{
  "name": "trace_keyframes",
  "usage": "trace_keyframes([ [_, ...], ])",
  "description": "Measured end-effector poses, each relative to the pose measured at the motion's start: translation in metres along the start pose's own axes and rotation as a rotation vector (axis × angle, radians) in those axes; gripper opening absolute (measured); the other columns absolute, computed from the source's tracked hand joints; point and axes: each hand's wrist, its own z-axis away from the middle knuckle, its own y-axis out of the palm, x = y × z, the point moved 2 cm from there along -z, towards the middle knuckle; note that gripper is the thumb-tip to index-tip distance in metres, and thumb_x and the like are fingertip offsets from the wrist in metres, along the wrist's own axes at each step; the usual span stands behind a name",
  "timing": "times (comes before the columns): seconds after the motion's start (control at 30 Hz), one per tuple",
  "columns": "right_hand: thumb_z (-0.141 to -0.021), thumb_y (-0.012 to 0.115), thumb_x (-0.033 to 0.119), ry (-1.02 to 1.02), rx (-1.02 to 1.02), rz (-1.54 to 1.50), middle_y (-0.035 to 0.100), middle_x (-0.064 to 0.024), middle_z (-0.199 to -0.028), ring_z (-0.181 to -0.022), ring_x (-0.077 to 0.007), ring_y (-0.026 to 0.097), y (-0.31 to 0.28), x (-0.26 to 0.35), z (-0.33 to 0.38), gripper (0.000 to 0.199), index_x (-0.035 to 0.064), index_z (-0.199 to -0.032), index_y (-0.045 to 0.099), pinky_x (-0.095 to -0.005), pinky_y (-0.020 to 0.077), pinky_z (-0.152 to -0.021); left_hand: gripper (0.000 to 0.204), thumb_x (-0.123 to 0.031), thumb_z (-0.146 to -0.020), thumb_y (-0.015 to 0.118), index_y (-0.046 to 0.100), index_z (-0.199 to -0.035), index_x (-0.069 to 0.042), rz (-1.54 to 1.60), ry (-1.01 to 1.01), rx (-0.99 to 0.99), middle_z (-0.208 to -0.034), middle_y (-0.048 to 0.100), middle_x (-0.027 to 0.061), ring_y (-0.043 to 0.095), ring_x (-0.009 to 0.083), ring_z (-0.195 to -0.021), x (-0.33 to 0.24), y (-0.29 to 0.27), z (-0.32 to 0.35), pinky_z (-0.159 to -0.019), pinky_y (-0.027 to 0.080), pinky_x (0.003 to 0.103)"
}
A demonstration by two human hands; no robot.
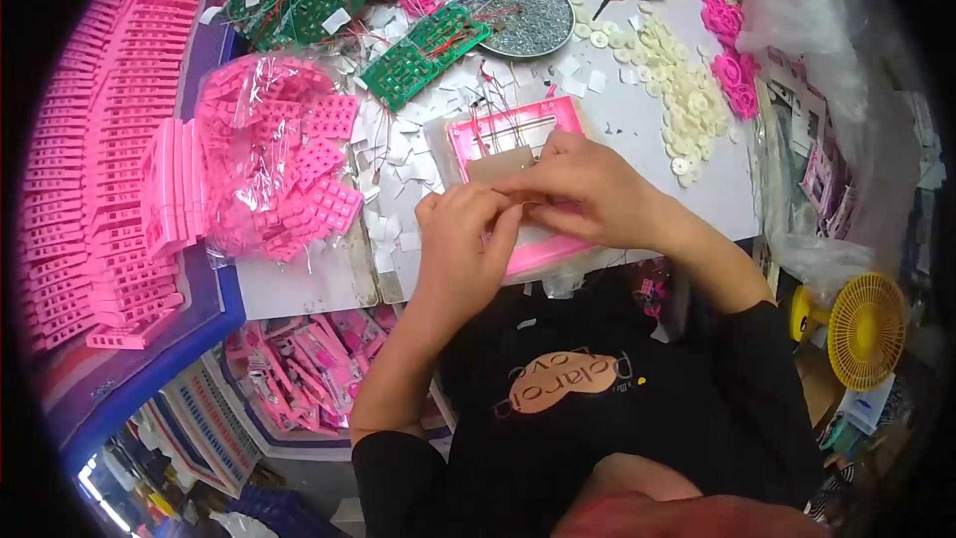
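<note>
Head view: hands pinched over pink casing

We see a crinkled clear plastic bag of pink keypad pieces lying left of the hands, another clear plastic bag bunched at upper right, and small white paper labels stuck on green boards.

Bright, even overhead light washes the white worktop beyond the fingers, nearly bleaching it. Only soft, short shadows sit under the fingers. Pinks look oversaturated. Straight edges bow toward the black fisheye rim, and detail smears there; below the fingers it's dimmer.
</note>
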Motion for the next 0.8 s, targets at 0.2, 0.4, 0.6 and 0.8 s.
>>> trace_keyframes([
  [0.2,-0.082,0.074,0.010,0.194,-0.053,-0.185,0.067,-0.0035,-0.076,-0.072,-0.0181,0.057,0.015,-0.013,0.015,0.014,0.0100,-0.095,0.075,-0.0326,0.0471,-0.063,0.014,-0.012,-0.078,0.076,0.067,-0.088,-0.009,-0.143,0.105,-0.060,-0.092,0.066,0.0034,0.060,0.0208,-0.090,0.002,0.000,0.011,-0.086,0.032,0.039],
  [0.4,-0.083,0.076,0.004,0.226,-0.052,-0.276,0.066,-0.0032,-0.082,-0.076,-0.0123,0.060,0.020,-0.015,0.021,0.015,0.0049,-0.097,0.074,-0.0264,0.0485,-0.062,0.017,-0.012,-0.076,0.077,0.067,-0.090,-0.010,-0.129,0.130,-0.063,-0.090,0.066,0.0019,0.060,0.0214,-0.089,0.007,0.003,0.013,-0.086,0.032,0.039],
  [0.6,-0.082,0.076,0.004,0.330,-0.051,-0.286,0.066,-0.0036,-0.083,-0.073,-0.0108,0.062,0.021,-0.016,0.026,0.013,0.0050,-0.095,0.073,-0.0252,0.0486,-0.060,0.017,-0.010,-0.075,0.076,0.066,-0.088,-0.011,-0.129,0.114,-0.127,-0.089,0.065,0.0022,0.059,0.0212,-0.086,0.003,0.010,0.013,-0.084,0.031,0.038],
  [0.8,-0.081,0.075,0.010,0.328,-0.088,-0.280,0.063,-0.0046,-0.074,-0.066,-0.0150,0.062,0.021,-0.016,0.024,0.011,0.0056,-0.089,0.069,-0.0292,0.0497,-0.059,0.015,-0.007,-0.075,0.071,0.062,-0.086,-0.011,-0.158,0.056,-0.202,-0.087,0.063,0.0024,0.056,0.0208,-0.083,-0.002,0.020,0.011,-0.082,0.030,0.038],
])
